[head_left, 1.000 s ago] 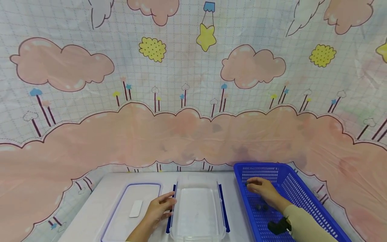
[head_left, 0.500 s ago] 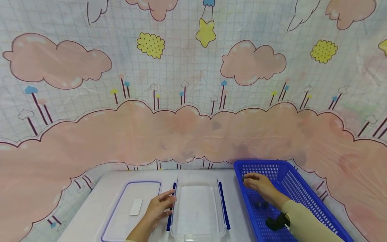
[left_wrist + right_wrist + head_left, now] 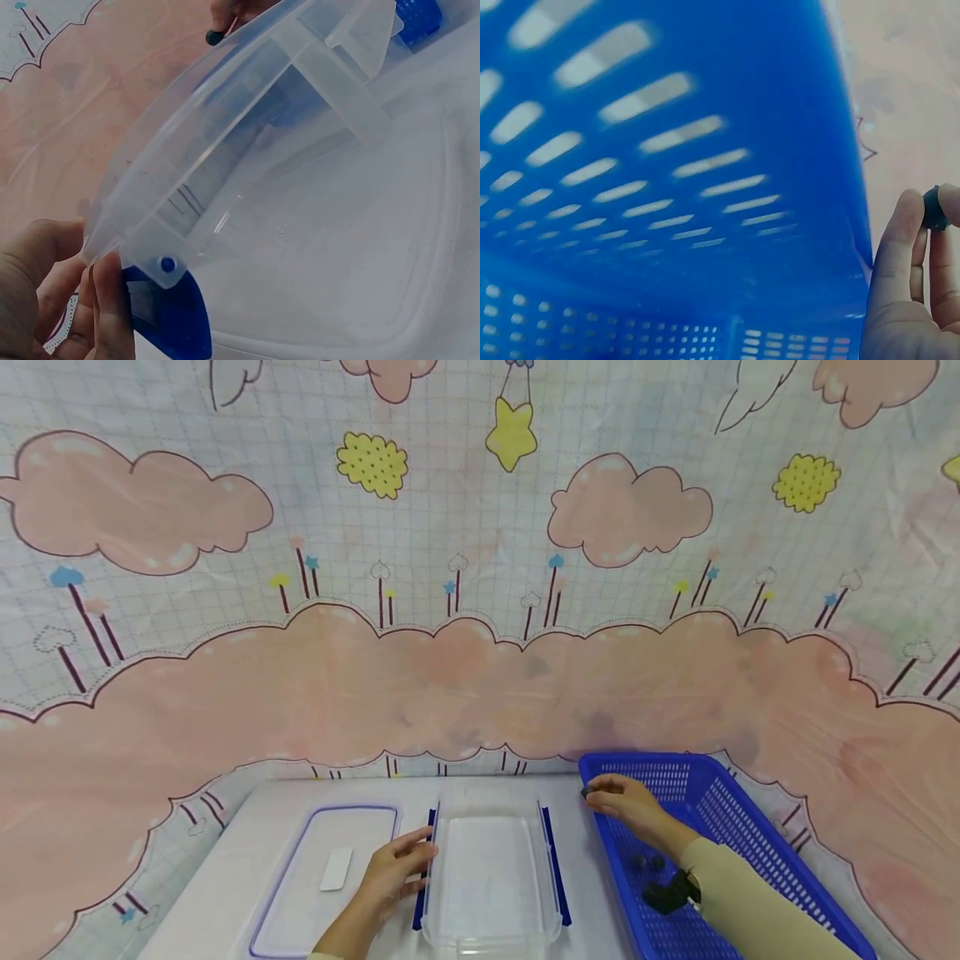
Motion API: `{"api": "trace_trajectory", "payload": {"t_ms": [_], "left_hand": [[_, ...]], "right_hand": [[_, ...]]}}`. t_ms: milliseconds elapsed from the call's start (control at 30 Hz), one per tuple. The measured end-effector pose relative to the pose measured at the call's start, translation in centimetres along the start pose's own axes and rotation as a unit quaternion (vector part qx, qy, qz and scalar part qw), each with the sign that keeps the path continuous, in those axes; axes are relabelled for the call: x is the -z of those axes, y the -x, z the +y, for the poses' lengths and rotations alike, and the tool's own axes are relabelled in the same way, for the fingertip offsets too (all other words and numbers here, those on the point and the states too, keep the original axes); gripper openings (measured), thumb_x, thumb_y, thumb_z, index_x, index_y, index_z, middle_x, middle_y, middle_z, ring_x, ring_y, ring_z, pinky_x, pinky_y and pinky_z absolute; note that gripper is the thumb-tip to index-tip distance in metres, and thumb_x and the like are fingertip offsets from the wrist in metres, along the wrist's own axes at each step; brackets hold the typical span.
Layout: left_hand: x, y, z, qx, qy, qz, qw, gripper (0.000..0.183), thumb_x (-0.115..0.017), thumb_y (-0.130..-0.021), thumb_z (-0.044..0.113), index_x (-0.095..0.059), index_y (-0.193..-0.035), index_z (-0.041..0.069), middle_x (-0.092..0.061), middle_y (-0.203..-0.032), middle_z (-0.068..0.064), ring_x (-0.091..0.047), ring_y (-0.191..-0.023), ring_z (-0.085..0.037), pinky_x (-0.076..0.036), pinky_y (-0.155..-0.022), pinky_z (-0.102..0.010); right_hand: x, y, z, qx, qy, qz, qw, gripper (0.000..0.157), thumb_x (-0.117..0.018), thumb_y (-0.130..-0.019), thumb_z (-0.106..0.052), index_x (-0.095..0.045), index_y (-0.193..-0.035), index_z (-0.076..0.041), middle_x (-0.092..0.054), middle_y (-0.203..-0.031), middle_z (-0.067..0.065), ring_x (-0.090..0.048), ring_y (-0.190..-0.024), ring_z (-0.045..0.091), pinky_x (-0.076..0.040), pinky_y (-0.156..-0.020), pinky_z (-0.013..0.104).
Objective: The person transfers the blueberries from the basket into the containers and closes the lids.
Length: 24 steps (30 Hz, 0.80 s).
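My left hand (image 3: 392, 870) holds the left side of a clear plastic box (image 3: 487, 877) with blue side latches. In the left wrist view its thumb and fingers (image 3: 112, 307) are at the box rim beside a blue latch (image 3: 171, 311). My right hand (image 3: 632, 810) pinches a small dark green, rounded piece (image 3: 934, 208) between thumb and fingertip. That hand is over the left rim of a blue perforated basket (image 3: 618, 893). Inside the basket lie small dark pieces (image 3: 648, 862), partly in shadow. The box shows nothing inside.
Left of the box, a clear lid (image 3: 300, 877) with a blue-purple edge lies on the white table (image 3: 225, 860), a small white rectangle (image 3: 337, 869) on it. A patterned cloth backdrop (image 3: 480, 693) rises behind the table.
My right hand has moved up and left from inside the basket to its left rim, carrying the small dark piece. The left hand stays at the box.
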State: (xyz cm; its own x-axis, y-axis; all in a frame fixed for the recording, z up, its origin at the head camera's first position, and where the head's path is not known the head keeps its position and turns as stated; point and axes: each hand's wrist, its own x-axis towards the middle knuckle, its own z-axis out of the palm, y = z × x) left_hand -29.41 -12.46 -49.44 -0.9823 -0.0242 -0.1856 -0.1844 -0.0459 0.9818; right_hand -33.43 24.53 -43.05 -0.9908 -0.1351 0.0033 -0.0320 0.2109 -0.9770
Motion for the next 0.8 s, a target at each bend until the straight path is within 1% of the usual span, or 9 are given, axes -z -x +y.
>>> {"api": "trace_trajectory", "payload": {"t_ms": [100,167,233,333,433,533,600,800], "left_hand": [[0.1,0.0,-0.2,0.004,0.003,0.000,1.0000,0.049,-0.072,-0.090,0.016,-0.058,-0.135,0.001,-0.063,-0.102,-0.005,-0.060,-0.087,-0.020,-0.057,-0.072,-0.033],[0.1,0.1,-0.3,0.005,0.003,-0.002,1.0000,0.050,-0.072,-0.090,0.016,-0.057,-0.135,0.001,-0.063,-0.103,-0.006,-0.060,-0.087,-0.020,-0.057,-0.074,-0.035],[0.2,0.1,-0.2,0.007,0.002,-0.005,1.0000,0.052,-0.074,-0.088,0.019,-0.058,-0.135,0.002,-0.062,-0.104,-0.006,-0.060,-0.089,-0.020,-0.057,-0.075,-0.035],[0.2,0.1,-0.1,0.005,0.005,-0.005,1.0000,0.050,-0.074,-0.088,0.017,-0.059,-0.133,0.003,-0.062,-0.104,-0.006,-0.060,-0.089,-0.020,-0.057,-0.075,-0.035],[0.1,0.1,-0.1,0.000,0.010,-0.002,1.0000,0.047,-0.072,-0.089,0.013,-0.059,-0.133,0.001,-0.061,-0.102,-0.006,-0.059,-0.088,-0.020,-0.056,-0.073,-0.033],[-0.2,0.1,0.0,0.001,0.011,-0.002,0.9999,0.046,-0.070,-0.090,0.010,-0.058,-0.133,0.001,-0.061,-0.101,-0.005,-0.059,-0.086,-0.019,-0.056,-0.072,-0.033],[-0.2,0.1,0.0,0.002,0.011,-0.003,0.9999,0.047,-0.071,-0.090,0.011,-0.059,-0.133,0.001,-0.062,-0.102,-0.005,-0.059,-0.086,-0.019,-0.056,-0.072,-0.032],[-0.1,0.0,-0.1,0.002,0.011,0.002,0.9999,0.049,-0.073,-0.089,0.015,-0.059,-0.134,0.001,-0.063,-0.102,-0.005,-0.059,-0.086,-0.019,-0.057,-0.073,-0.035]], "right_hand": [[-0.5,-0.4,-0.2,-0.001,-0.013,-0.008,1.000,0.024,-0.064,-0.093,-0.004,-0.058,-0.111,0.009,-0.065,-0.103,0.008,-0.066,-0.094,0.015,-0.054,-0.093,0.037],[-0.8,-0.6,-0.3,-0.004,-0.029,-0.011,1.000,0.023,-0.064,-0.093,-0.003,-0.057,-0.111,0.010,-0.064,-0.102,0.008,-0.066,-0.094,0.015,-0.053,-0.094,0.038],[-1.0,-0.9,-0.5,-0.006,-0.035,-0.013,0.999,0.023,-0.063,-0.093,-0.003,-0.058,-0.112,0.009,-0.064,-0.102,0.008,-0.066,-0.094,0.014,-0.053,-0.095,0.038],[-1.2,-1.2,-0.6,0.002,-0.045,-0.020,0.999,0.023,-0.061,-0.094,-0.003,-0.058,-0.113,0.010,-0.064,-0.102,0.006,-0.065,-0.094,0.015,-0.053,-0.094,0.035],[-1.3,-1.3,-0.7,0.010,-0.051,-0.027,0.998,0.023,-0.061,-0.095,-0.003,-0.058,-0.113,0.011,-0.064,-0.102,0.005,-0.065,-0.094,0.014,-0.054,-0.092,0.031],[-1.3,-1.3,-0.9,0.004,-0.051,-0.025,0.998,0.023,-0.061,-0.095,-0.004,-0.058,-0.113,0.010,-0.064,-0.102,0.006,-0.065,-0.094,0.014,-0.054,-0.091,0.030],[-1.4,-1.4,-1.0,-0.004,-0.053,-0.017,0.998,0.022,-0.062,-0.094,-0.004,-0.059,-0.113,0.008,-0.064,-0.102,0.007,-0.066,-0.094,0.014,-0.054,-0.090,0.030],[-2.2,-2.0,-1.2,-0.005,-0.047,-0.023,0.999,0.026,-0.063,-0.094,-0.005,-0.058,-0.116,0.009,-0.064,-0.105,0.009,-0.066,-0.098,0.019,-0.052,-0.095,0.035]]}}
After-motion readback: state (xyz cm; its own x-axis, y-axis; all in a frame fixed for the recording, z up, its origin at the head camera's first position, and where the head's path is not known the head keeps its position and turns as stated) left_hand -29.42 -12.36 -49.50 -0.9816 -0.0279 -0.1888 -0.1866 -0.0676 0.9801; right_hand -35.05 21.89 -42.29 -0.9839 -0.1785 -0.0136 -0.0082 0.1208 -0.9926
